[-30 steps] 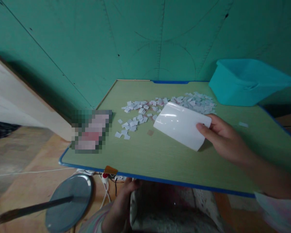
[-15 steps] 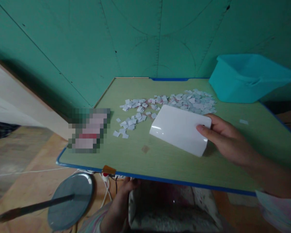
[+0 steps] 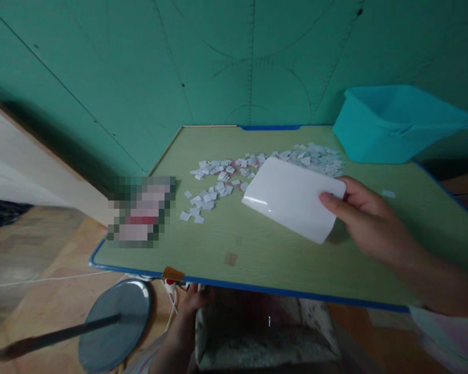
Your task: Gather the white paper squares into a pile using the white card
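My right hand [image 3: 361,221] is closed on the right end of a glossy white card [image 3: 292,198], held tilted just above the green table [image 3: 257,254]. Behind and left of the card lies a spread of several small white paper squares [image 3: 257,166], some tinged pink. My left hand [image 3: 191,306] is below the table's front edge, fingers curled on the rim of a pale fabric container [image 3: 263,337] that sits under the table.
A teal plastic bin [image 3: 393,124] stands at the table's back right. A blurred-out patch [image 3: 140,210] lies at the left edge. A round grey stand base [image 3: 113,324] with a pole and cables are on the wooden floor. A teal wall rises behind.
The card has lifted slightly and moved back toward the paper squares. The left hand and the container under the table have shifted a little to the left.
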Motion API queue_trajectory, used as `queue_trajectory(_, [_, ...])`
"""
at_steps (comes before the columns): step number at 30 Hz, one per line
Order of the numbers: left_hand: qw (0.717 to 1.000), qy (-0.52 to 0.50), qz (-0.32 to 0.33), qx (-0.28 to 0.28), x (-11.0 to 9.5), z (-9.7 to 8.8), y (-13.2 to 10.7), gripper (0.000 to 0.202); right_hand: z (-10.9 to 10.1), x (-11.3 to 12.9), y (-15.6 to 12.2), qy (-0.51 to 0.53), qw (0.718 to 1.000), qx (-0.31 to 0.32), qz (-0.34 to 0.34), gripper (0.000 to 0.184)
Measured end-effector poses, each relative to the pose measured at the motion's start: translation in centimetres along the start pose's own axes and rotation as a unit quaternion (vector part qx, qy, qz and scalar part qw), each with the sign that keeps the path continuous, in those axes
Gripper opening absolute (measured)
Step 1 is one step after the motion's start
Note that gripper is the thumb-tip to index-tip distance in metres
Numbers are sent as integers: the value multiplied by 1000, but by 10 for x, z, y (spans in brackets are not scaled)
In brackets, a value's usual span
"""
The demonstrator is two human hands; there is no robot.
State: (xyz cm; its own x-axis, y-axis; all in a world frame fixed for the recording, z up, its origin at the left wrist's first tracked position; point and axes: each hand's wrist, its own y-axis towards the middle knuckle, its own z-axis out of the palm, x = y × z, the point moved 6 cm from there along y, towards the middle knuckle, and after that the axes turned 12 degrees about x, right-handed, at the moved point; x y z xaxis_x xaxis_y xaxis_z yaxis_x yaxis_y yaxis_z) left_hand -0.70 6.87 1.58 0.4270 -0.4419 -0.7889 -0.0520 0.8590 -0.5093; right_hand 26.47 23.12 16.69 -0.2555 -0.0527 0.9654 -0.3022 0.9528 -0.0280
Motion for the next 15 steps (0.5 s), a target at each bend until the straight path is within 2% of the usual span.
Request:
queue_trajectory(3, [1000,8,30,1,-5,4,2,12,-6,1,2,1,999,-31,-17,14])
queue_trajectory(6, [999,17,43,15,-7,8,5,12,-5,3,1,-15,999,-32,-17,13])
queue_trajectory(9, [998,30,53,15,-8,7,8,17,5,2,1,-33,999,10,-3,15])
queue_trajectory(12, [996,50,75,-1,-12,4,6,10,17,-4,0,-44,996,72,15,19])
queue_trajectory(15, [997,48,65,-3,-11,3,4,10,27,-10,-2,-43,992,118,34,24])
